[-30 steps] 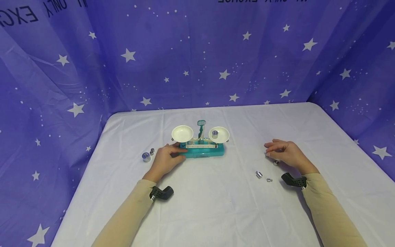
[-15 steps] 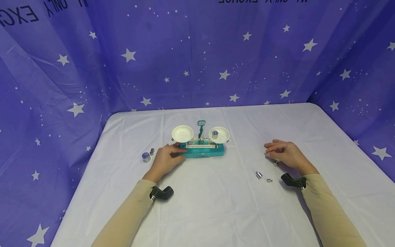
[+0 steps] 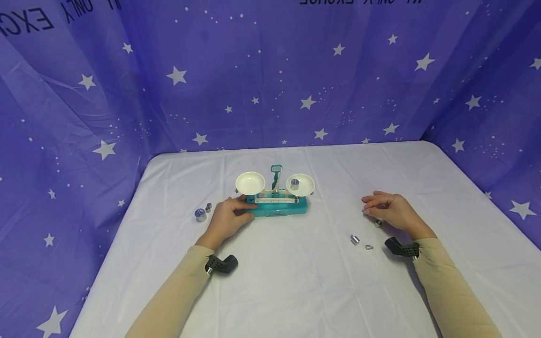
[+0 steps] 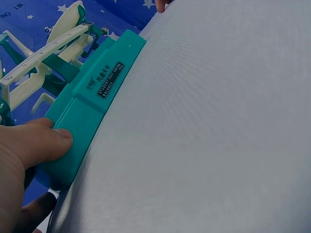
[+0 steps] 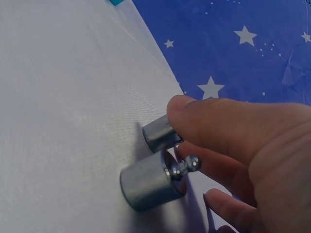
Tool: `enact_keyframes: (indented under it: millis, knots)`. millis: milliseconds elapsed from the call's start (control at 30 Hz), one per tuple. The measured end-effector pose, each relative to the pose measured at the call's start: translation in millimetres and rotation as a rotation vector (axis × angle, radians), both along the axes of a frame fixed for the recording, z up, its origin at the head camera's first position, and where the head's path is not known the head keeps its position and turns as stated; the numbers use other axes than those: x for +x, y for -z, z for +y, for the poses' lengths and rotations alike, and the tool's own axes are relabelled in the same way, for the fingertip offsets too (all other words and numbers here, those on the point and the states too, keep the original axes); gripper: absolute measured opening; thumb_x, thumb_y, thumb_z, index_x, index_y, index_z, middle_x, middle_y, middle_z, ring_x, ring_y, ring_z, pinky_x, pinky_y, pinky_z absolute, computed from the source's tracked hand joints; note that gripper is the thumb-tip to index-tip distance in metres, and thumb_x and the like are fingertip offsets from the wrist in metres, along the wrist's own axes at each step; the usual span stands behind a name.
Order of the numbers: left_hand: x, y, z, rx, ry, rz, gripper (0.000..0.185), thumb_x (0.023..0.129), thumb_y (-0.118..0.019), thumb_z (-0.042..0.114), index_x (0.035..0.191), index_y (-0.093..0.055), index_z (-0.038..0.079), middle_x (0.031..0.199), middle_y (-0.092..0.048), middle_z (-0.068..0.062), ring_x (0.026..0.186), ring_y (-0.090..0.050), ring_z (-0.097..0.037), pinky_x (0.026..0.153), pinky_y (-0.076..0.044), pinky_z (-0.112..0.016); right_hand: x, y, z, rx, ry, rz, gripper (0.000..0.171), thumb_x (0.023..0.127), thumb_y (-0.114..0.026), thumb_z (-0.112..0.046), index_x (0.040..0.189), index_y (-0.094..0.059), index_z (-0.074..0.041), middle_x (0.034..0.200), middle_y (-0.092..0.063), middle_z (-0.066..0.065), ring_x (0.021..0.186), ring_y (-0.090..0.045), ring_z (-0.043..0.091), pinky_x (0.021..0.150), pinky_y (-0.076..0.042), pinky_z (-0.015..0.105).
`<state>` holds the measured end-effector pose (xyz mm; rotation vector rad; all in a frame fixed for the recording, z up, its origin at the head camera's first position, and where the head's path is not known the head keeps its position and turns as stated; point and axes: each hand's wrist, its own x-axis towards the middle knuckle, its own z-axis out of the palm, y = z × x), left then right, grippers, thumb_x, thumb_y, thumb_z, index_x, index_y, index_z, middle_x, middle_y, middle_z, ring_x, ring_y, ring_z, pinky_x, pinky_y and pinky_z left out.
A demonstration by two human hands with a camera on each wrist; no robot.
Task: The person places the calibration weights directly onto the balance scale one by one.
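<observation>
A teal balance scale (image 3: 281, 208) stands on the white table, marked as a student balance in the left wrist view. My left hand (image 3: 225, 218) grips the left end of its base, the thumb (image 4: 56, 145) lying on the front. A metal weight (image 3: 294, 184) sits in the right white pan (image 3: 306, 188); the left pan (image 3: 250, 182) holds nothing. Farther right, my right hand (image 3: 393, 212) pinches a small metal weight (image 5: 158, 134), partly hidden behind the thumb. Close by it, a larger knobbed weight (image 5: 148, 184) lies on its side on the cloth.
Left of my left hand stand a large weight (image 3: 200, 215) and smaller weights (image 3: 208, 207). Two more, a mid-sized weight (image 3: 355, 239) and a tiny weight (image 3: 369, 247), lie nearer me on the right. A purple star-patterned curtain (image 3: 253, 84) hangs around the table.
</observation>
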<state>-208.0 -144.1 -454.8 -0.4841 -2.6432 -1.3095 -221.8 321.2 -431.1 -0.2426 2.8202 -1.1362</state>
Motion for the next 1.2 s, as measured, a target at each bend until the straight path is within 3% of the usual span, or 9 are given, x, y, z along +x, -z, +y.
enact_keyframes:
  millis: [400, 600, 733, 833, 1033, 1200]
  knots:
    - [-0.4, -1.3, -3, -0.008, 0.003, 0.013, 0.021, 0.08, -0.081, 0.007, 0.101, -0.082, 0.009, 0.128, -0.071, -0.018, 0.132, -0.061, -0.036, 0.123, -0.029, -0.064, -2.3, -10.0, -8, 0.01, -0.029, 0.016, 0.022, 0.091, -0.077, -0.021, 0.103, -0.079, -0.003, 0.136, -0.066, 0.02, 0.144, -0.045, 0.046, 0.119, -0.033, 0.063]
    - [-1.3, 0.5, -2, -0.008, -0.001, 0.009, 0.021, 0.08, -0.081, 0.007, 0.101, -0.082, 0.01, 0.127, -0.071, -0.017, 0.132, -0.061, -0.036, 0.123, -0.029, -0.063, -0.9, -23.2, -21, -0.005, -0.049, 0.027, 0.021, 0.09, -0.078, -0.021, 0.101, -0.079, -0.004, 0.137, -0.067, 0.018, 0.145, -0.045, 0.043, 0.119, -0.032, 0.066]
    - [-1.2, 1.2, -1, -0.011, 0.004, 0.002, 0.021, 0.08, -0.081, 0.008, 0.101, -0.082, 0.01, 0.128, -0.071, -0.017, 0.133, -0.06, -0.035, 0.123, -0.029, -0.062, -1.0, -35.4, -32, -0.011, -0.065, 0.024, 0.021, 0.091, -0.077, -0.023, 0.102, -0.079, -0.005, 0.137, -0.068, 0.013, 0.144, -0.048, 0.038, 0.116, -0.038, 0.06]
    - [-0.8, 0.5, -1, -0.01, 0.004, 0.001, 0.021, 0.08, -0.081, 0.008, 0.101, -0.082, 0.01, 0.127, -0.071, -0.017, 0.133, -0.061, -0.035, 0.123, -0.029, -0.062, -6.6, -45.7, -45, 0.001, -0.087, 0.052, 0.019, 0.092, -0.075, -0.02, 0.103, -0.079, -0.005, 0.136, -0.069, 0.011, 0.143, -0.051, 0.035, 0.111, -0.042, 0.053]
    - [-0.7, 0.1, -1, -0.006, 0.001, 0.001, 0.021, 0.08, -0.081, 0.008, 0.101, -0.082, 0.009, 0.126, -0.072, -0.018, 0.133, -0.061, -0.036, 0.123, -0.029, -0.062, -24.1, -72.2, -75, 0.005, -0.13, 0.091, 0.015, 0.091, -0.075, -0.016, 0.1, -0.079, -0.006, 0.135, -0.069, 0.014, 0.144, -0.049, 0.036, 0.115, -0.04, 0.058]
    - [-0.9, 0.5, 0, -0.003, 0.004, -0.005, 0.021, 0.08, -0.081, 0.008, 0.101, -0.082, 0.009, 0.127, -0.071, -0.018, 0.133, -0.06, -0.036, 0.124, -0.029, -0.062, -35.8, -88.3, -99, -0.005, -0.145, 0.096, 0.014, 0.091, -0.074, -0.015, 0.101, -0.079, -0.006, 0.135, -0.069, 0.013, 0.143, -0.05, 0.034, 0.1, -0.045, 0.046]
